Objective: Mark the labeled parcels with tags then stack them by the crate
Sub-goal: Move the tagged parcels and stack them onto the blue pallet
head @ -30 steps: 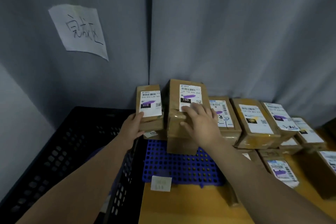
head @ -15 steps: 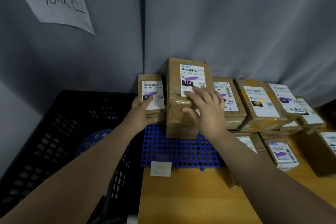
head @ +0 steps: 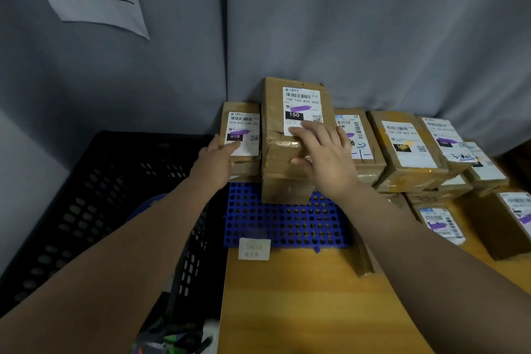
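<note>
Two parcels at the far-left end of the row, one of them newly settled: small parcel (head: 241,131), held a little above the stack a second ago, now lowered onto the box beneath, the white label that showed under it no longer visible. Big parcel (head: 275,158) much where it was, standing on the far edge of the blue mat (head: 287,224). Read as the stacking step almost done for this pair, with purple strokes already across both labels and the spot just right of the black crate (head: 94,181), as the task asks. Left hand (head: 214,162) holding the small parcel by its near-left corner, thumb laid over the label's lower edge, fingers against the left side and partly hidden. Right hand (head: 324,158) kept flat over the big parcel's near top edge, fingers straight across the foot of the label, thumb hooked down the front face; pressing rather than clasping, by the look of it. Small parcel just beside the big one's left flank and clearly lower; big parcel close against the next box of the marked row (head: 408,149) to the right. Both hands directly on their parcels, no reach left to make. Probably remaining: letting go, then turning right to the boxes nearer on the table (head: 301,296).
</note>
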Action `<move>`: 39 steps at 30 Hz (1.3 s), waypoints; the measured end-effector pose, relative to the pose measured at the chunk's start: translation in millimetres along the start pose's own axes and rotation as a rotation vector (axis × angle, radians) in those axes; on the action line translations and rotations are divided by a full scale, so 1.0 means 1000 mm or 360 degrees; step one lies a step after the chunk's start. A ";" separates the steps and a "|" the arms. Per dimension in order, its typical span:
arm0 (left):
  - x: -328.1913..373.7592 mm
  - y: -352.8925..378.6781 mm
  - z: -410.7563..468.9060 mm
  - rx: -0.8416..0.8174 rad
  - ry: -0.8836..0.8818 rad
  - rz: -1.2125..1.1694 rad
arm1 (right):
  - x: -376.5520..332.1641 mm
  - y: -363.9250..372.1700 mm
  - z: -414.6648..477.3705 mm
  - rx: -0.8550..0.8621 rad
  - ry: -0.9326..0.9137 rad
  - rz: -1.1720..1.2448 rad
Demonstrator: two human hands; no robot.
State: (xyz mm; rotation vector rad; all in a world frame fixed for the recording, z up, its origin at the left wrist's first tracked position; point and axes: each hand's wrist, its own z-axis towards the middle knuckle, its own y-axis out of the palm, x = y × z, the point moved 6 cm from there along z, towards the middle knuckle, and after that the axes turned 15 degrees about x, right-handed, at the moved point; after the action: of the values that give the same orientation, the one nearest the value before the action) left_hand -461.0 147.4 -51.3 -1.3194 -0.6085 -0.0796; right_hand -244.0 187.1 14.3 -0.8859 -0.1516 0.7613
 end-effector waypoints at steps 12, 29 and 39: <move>0.108 -0.076 -0.036 0.0735 0.0251 -0.0401 | 0.012 -0.049 -0.006 -0.0066 0.0073 0.0123; 0.305 0.088 -0.097 0.0270 0.0274 -0.0369 | 0.241 -0.126 -0.112 -0.0325 0.0527 0.0115; 0.309 0.138 -0.121 0.0386 -0.0667 -0.0679 | 0.296 -0.086 -0.141 -0.0738 0.2208 0.1350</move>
State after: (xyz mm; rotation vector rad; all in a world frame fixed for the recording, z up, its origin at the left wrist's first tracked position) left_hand -101.6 160.4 -45.1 -0.9569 -1.2141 -0.0749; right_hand 78.2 257.5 -65.3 -1.7788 1.3983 0.7145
